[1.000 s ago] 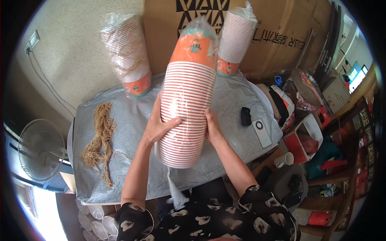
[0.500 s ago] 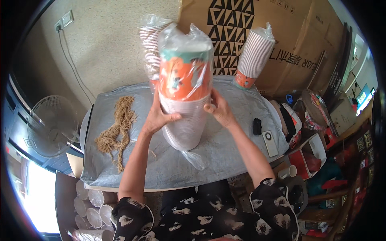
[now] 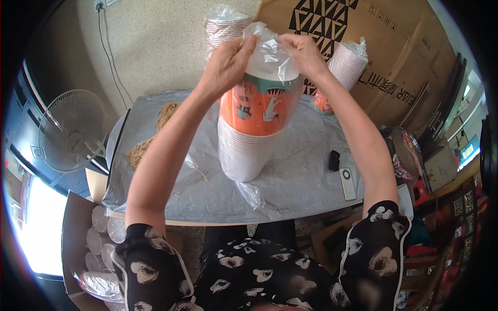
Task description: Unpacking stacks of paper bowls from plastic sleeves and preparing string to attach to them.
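A: What is grasped now?
B: The left hand [image 3: 230, 61] and the right hand [image 3: 308, 58] each pinch the loose top of one clear plastic bag [image 3: 271, 52].
A: And below the fingers?
B: Directly under them, inside this bag, a tall stack of orange-green-white paper cups [image 3: 255, 111] rests on wrinkled grey sheeting [image 3: 306, 179].

A cup stack [image 3: 249, 150] stands on the table [image 3: 306, 160], twine [image 3: 140, 152] to its left, cardboard [image 3: 399, 62] behind

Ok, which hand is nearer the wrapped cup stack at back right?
Right. The right hand appears just left of that cup stack; the left hand is farther left, across the plastic bag.
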Demonstrator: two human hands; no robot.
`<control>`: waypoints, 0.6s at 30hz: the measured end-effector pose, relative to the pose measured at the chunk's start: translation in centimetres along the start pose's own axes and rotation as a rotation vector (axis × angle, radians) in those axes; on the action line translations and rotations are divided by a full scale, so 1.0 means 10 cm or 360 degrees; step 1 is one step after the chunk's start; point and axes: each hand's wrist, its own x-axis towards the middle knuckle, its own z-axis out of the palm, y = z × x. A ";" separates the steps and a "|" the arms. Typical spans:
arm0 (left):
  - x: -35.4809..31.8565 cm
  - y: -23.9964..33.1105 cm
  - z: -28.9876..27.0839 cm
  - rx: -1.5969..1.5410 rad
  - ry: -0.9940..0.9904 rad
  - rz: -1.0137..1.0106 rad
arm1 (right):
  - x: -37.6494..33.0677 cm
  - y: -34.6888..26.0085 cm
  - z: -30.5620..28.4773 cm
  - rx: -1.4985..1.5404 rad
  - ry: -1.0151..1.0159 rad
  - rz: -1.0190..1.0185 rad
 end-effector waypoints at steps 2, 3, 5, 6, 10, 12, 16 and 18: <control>0.07 0.01 -0.11 -0.0065 -0.0060 -0.0016 | 0.10 -0.18 0.00 -0.0142 0.0081 0.0027; 0.10 0.06 -0.09 -0.0093 0.0004 0.0041 | 0.13 -0.20 0.05 -0.0012 0.0253 -0.0095; 0.19 0.07 -0.10 -0.0042 0.0033 0.0140 | 0.22 -0.17 0.02 0.0079 0.0291 -0.0203; 0.25 0.10 -0.10 -0.0121 -0.0068 0.0070 | 0.27 -0.08 -0.08 0.0088 0.0316 -0.0149; 0.57 -0.11 -0.32 -0.0296 -0.0158 0.0024 | 0.56 -0.23 0.01 0.0387 0.0479 0.0043; 0.73 0.10 -0.20 -0.0302 -0.0107 -0.0070 | 0.69 -0.10 -0.10 0.0559 0.0565 0.0036; 1.07 0.21 -0.09 -0.0495 -0.0115 0.0002 | 1.09 -0.20 -0.27 0.0558 0.0650 0.0044; 1.07 0.37 -0.13 -0.0276 -0.0140 0.0015 | 1.17 -0.47 -0.25 0.0508 0.0764 0.0139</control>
